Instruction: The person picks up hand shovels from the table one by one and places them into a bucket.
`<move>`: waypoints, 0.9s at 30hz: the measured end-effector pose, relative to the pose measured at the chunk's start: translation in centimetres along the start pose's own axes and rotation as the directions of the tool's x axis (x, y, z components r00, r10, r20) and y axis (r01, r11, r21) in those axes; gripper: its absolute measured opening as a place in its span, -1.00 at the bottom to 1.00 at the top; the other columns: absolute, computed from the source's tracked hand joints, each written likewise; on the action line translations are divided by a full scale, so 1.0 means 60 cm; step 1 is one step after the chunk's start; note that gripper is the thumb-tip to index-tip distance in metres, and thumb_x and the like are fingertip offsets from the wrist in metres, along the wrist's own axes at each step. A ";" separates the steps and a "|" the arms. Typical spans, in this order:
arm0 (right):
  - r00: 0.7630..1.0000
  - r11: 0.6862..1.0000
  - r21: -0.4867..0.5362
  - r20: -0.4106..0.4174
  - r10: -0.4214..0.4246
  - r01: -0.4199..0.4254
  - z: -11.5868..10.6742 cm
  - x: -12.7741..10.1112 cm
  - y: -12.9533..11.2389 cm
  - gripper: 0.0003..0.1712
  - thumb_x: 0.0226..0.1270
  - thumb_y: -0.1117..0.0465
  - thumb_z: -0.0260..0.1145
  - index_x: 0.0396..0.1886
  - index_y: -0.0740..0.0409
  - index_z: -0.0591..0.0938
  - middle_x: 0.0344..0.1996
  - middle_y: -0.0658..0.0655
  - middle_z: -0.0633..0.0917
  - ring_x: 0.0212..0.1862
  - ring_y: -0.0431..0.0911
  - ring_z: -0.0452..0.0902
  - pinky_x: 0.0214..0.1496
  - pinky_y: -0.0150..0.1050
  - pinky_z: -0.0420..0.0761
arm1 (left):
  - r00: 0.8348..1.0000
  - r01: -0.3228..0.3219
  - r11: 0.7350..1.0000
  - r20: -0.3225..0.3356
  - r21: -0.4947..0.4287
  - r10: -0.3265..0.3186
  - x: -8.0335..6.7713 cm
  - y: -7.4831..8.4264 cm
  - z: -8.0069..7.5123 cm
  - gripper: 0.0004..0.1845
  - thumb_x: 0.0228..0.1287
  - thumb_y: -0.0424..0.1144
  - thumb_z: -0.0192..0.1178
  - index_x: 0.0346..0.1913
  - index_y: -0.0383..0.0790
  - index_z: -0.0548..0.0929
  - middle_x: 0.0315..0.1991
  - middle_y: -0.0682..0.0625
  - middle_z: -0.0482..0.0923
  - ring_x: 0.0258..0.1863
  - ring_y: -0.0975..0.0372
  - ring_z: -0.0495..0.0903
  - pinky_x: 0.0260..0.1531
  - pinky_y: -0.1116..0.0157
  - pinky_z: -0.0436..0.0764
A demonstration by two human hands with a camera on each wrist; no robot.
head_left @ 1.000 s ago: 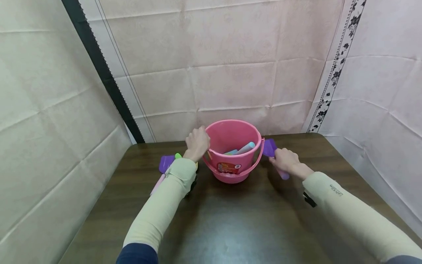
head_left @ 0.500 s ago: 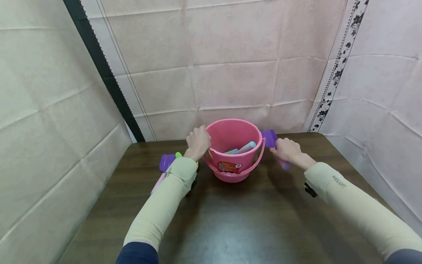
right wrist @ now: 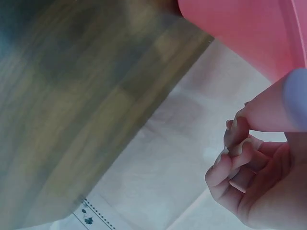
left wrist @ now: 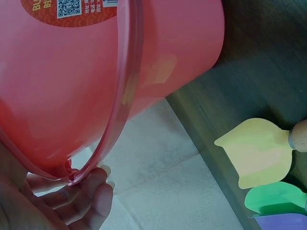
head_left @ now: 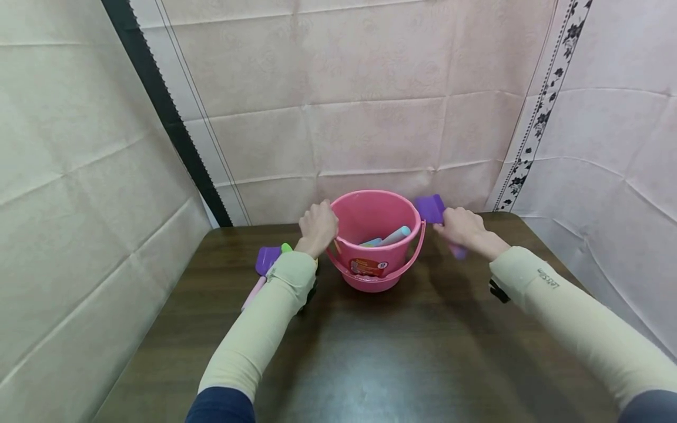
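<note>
A pink bucket [head_left: 373, 238] stands at the back middle of the dark wooden table [head_left: 370, 352], with toy handles inside it. My left hand [head_left: 317, 226] grips the bucket's left rim; in the left wrist view the fingers [left wrist: 84, 201] curl at the rim beside the bucket [left wrist: 96, 81]. My right hand [head_left: 461, 228] holds a purple toy shovel [head_left: 431, 208] by its handle, lifted off the table just right of the bucket's rim. The right wrist view shows curled fingers [right wrist: 240, 163] round the handle and a bit of bucket [right wrist: 249, 33].
Toy shovels lie left of the bucket: a purple one [head_left: 267, 258], a green one [left wrist: 273, 199] and a yellow one [left wrist: 256, 153]. Cloth-covered walls close in the table at the back and both sides. The bucket's handle [head_left: 381, 273] hangs down in front.
My right hand has lifted the purple shovel from the table, up and back toward the bucket's rim. The left hand and bucket have stayed put.
</note>
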State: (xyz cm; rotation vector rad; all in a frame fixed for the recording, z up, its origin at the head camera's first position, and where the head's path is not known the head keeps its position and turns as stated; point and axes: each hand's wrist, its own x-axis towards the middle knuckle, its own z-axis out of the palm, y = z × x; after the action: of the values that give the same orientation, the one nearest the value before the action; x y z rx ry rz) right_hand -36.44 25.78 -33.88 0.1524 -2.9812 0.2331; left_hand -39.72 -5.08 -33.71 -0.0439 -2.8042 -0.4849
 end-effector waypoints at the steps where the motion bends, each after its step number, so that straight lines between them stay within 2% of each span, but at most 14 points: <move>1: 1.000 1.000 -0.003 -0.004 -0.003 0.003 -0.003 0.002 -0.001 -0.60 0.28 0.00 0.12 -0.67 0.13 0.50 -0.63 0.19 0.57 -0.55 0.06 0.52 -0.63 -0.08 0.38 | 1.000 0.001 1.000 0.000 0.000 -0.001 0.000 0.000 0.000 -0.83 0.38 -0.21 0.02 -0.16 -0.21 0.56 -0.32 -0.12 0.64 -0.31 0.01 0.68 -0.36 0.06 0.62; 9: 1.000 1.000 -0.004 -0.010 -0.006 0.006 -0.037 0.014 -0.018 -0.59 0.28 -0.01 0.12 -0.69 0.11 0.48 -0.59 0.20 0.57 -0.52 0.06 0.52 -0.56 -0.04 0.42 | 1.000 -0.001 1.000 0.011 0.001 0.001 0.001 0.000 0.000 -0.82 0.39 -0.21 0.02 -0.13 -0.21 0.56 -0.32 -0.11 0.63 -0.32 0.03 0.68 -0.35 0.07 0.63; 18: 1.000 1.000 0.011 -0.010 -0.022 0.022 -0.068 0.024 -0.039 -0.57 0.29 -0.02 0.11 -0.71 0.09 0.46 -0.64 0.15 0.56 -0.55 0.02 0.52 -0.59 -0.10 0.40 | 1.000 0.002 1.000 0.011 -0.014 -0.002 -0.001 -0.001 -0.001 -0.83 0.39 -0.21 0.03 -0.13 -0.21 0.56 -0.34 -0.10 0.62 -0.34 0.05 0.67 -0.36 0.09 0.62; 27: 0.999 0.999 0.013 -0.014 -0.032 0.032 -0.090 0.032 -0.061 -0.59 0.29 -0.04 0.12 -0.63 0.12 0.48 -0.59 0.17 0.56 -0.54 0.00 0.50 -0.58 -0.13 0.39 | 1.000 0.003 1.000 0.014 -0.013 -0.003 0.001 0.000 -0.002 -0.83 0.38 -0.20 0.05 -0.11 -0.20 0.56 -0.32 -0.09 0.63 -0.33 0.04 0.67 -0.34 0.08 0.62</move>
State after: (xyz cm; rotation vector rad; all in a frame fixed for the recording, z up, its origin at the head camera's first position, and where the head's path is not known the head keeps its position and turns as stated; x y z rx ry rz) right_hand -37.16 22.91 -27.77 0.1986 -2.9612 0.2498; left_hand -39.76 -5.11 -33.60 -0.0459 -2.8149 -0.5060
